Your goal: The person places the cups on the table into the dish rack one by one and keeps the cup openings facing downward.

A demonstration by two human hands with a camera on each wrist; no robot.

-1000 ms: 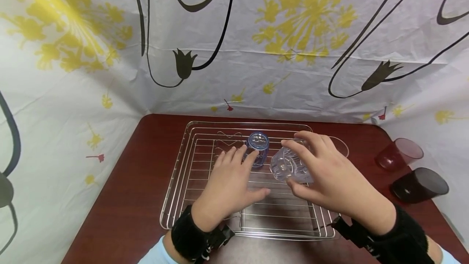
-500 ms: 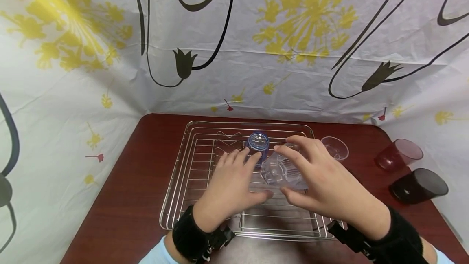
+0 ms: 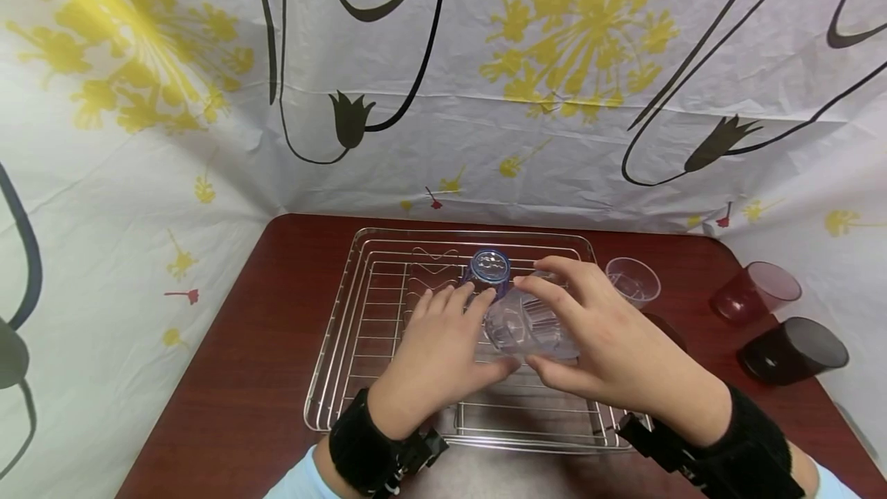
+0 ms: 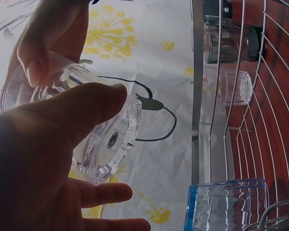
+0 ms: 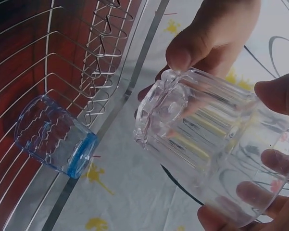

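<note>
My right hand is spread wide round the clear cup, thumb on one side and fingers on the other, bent to its wall. It lies tipped on its side above the rack, base towards my left hand. That hand is nearly flat, thumb apart and fingers reaching past the base; whether it touches the glass I can't tell. I can see straight through the clear cup to the cloth behind. The rack holds the blue cup, upside down. On the table to the right are a second clear cup, the red cup and the black cup. The right wrist view shows my fingertips through the glass, and its ribbed lower wall; from my head, my right hand covers much of it.
</note>
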